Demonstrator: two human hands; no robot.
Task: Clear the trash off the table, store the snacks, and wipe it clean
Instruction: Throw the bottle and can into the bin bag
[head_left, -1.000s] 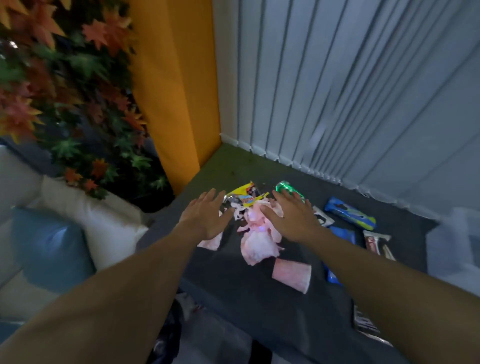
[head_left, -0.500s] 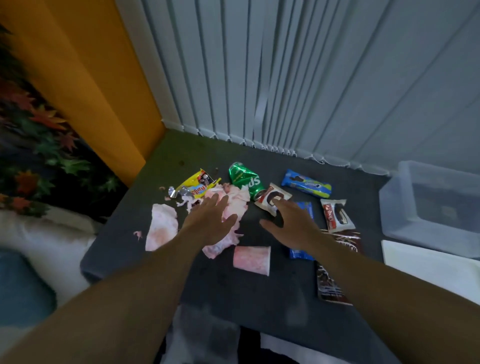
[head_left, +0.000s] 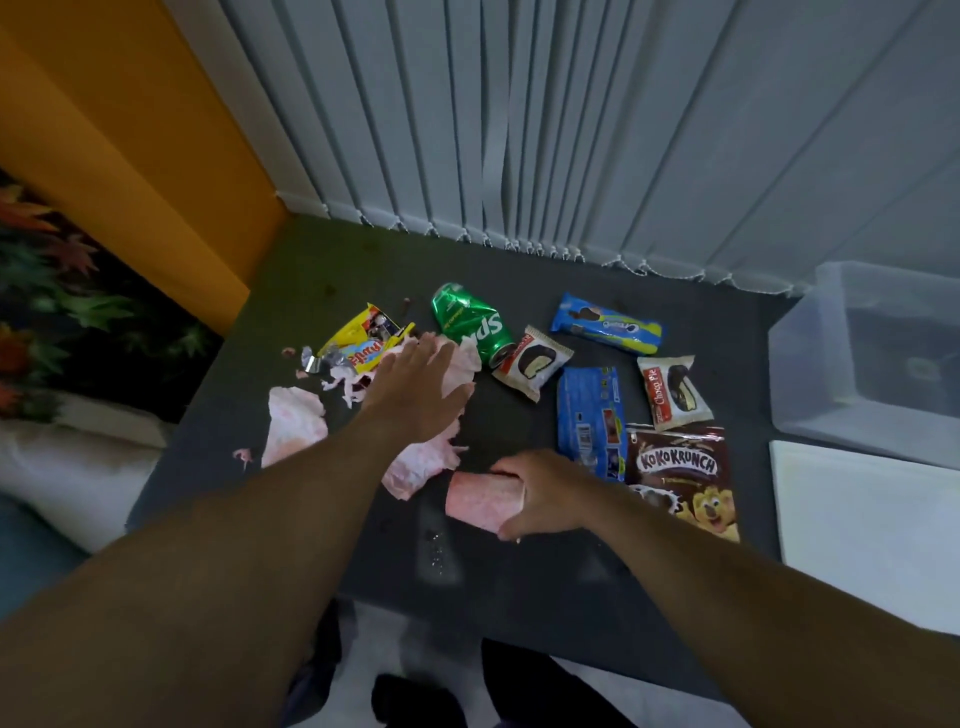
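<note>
My left hand (head_left: 421, 387) lies flat, fingers straight, on a crumpled pink tissue (head_left: 423, 460) in the middle of the dark table (head_left: 519, 582). My right hand (head_left: 545, 493) curls round a pink paper cup (head_left: 478, 500) lying on its side nearer the front edge. Another pink tissue (head_left: 293, 423) lies to the left. A torn yellow wrapper (head_left: 363, 340) and a crushed green can (head_left: 470, 322) lie behind my left hand. Snacks lie to the right: two Choco Pie packs (head_left: 535, 361) (head_left: 672, 392), blue Oreo packs (head_left: 605, 322) (head_left: 589, 410) and a Koko Krunch bag (head_left: 680, 475).
A clear plastic bin (head_left: 872, 364) stands at the table's right end, with a white cloth (head_left: 872, 530) in front of it. Vertical blinds (head_left: 571, 130) hang behind the table. An orange wall, leafy plants and a cushion are on the left.
The view has swung right and down. My right hand has drawn back from the snack packs and taken hold of the pink cup. My left hand stays on the tissue.
</note>
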